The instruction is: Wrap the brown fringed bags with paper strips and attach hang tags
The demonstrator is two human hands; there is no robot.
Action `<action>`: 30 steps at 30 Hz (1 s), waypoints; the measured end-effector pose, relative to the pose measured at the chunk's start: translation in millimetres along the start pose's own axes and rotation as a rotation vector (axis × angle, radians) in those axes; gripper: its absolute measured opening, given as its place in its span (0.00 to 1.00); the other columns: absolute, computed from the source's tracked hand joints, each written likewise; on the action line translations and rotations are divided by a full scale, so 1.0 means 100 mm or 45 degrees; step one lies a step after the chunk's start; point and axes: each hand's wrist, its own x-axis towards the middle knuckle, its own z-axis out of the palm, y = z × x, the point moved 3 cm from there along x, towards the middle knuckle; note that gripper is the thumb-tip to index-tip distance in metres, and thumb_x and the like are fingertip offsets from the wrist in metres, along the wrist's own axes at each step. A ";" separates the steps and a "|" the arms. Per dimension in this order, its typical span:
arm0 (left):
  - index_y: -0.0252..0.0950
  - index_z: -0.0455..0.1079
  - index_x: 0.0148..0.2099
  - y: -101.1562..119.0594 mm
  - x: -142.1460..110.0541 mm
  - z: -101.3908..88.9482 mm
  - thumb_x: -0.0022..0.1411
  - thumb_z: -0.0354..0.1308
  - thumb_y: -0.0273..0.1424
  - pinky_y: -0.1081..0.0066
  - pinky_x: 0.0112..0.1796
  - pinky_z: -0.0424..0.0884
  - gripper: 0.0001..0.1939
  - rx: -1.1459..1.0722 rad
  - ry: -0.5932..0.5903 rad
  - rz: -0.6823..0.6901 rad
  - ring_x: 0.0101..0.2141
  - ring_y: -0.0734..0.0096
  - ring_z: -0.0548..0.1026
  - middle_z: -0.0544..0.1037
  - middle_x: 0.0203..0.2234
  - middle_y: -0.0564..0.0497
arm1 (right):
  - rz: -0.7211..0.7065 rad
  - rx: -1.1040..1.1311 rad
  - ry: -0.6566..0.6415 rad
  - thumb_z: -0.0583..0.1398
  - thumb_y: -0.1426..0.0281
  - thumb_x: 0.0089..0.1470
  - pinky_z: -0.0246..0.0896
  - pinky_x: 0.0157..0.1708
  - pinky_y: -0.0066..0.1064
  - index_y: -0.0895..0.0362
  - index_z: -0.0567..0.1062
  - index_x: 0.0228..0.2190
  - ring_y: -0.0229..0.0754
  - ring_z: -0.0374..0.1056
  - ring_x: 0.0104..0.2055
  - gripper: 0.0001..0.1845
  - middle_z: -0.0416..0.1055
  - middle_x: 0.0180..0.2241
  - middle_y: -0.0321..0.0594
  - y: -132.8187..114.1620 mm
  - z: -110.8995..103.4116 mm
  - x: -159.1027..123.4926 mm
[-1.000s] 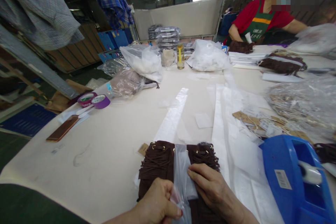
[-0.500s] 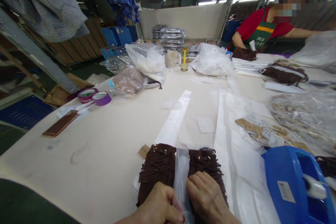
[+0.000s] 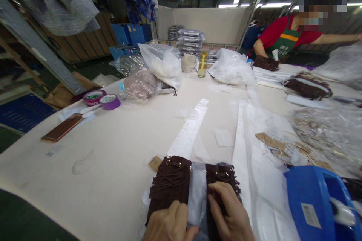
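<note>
A dark brown fringed suede-like garment (image 3: 170, 184), folded with brass eyelets and lacing along its top, lies at the table's near edge. Down its middle runs a strip of clear plastic film (image 3: 197, 184). My left hand (image 3: 169, 220) is closed at the strip's lower left, fingers curled and thumb against the film. On the right half rests my right hand (image 3: 230, 212), its thumb and forefinger apart beside the film's edge. A kraft paper tag (image 3: 155, 163) sticks out at the garment's upper left.
To the right stand a blue tape dispenser (image 3: 308, 199), loose tags (image 3: 271, 141) and plastic bags (image 3: 333, 131). Purple tape rolls (image 3: 109, 102) and a phone (image 3: 62, 127) lie left. Bagged goods (image 3: 141, 83) and a jar (image 3: 202, 64) stand behind. A co-worker (image 3: 285, 37) works far right.
My right hand has loosened from a fist, its thumb and forefinger now parted. My left hand has turned knuckles-up and shifted slightly left. The film strip looks wider and flatter.
</note>
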 end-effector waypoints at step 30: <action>0.30 0.70 0.40 0.00 0.13 0.63 0.59 0.44 0.21 0.68 0.51 0.63 0.13 0.409 0.762 0.569 0.45 0.64 0.71 0.71 0.46 0.43 | 0.613 -0.456 -0.565 0.60 0.67 0.42 0.58 0.37 0.37 0.64 0.70 0.40 0.50 0.68 0.38 0.22 0.70 0.37 0.53 0.59 0.22 1.13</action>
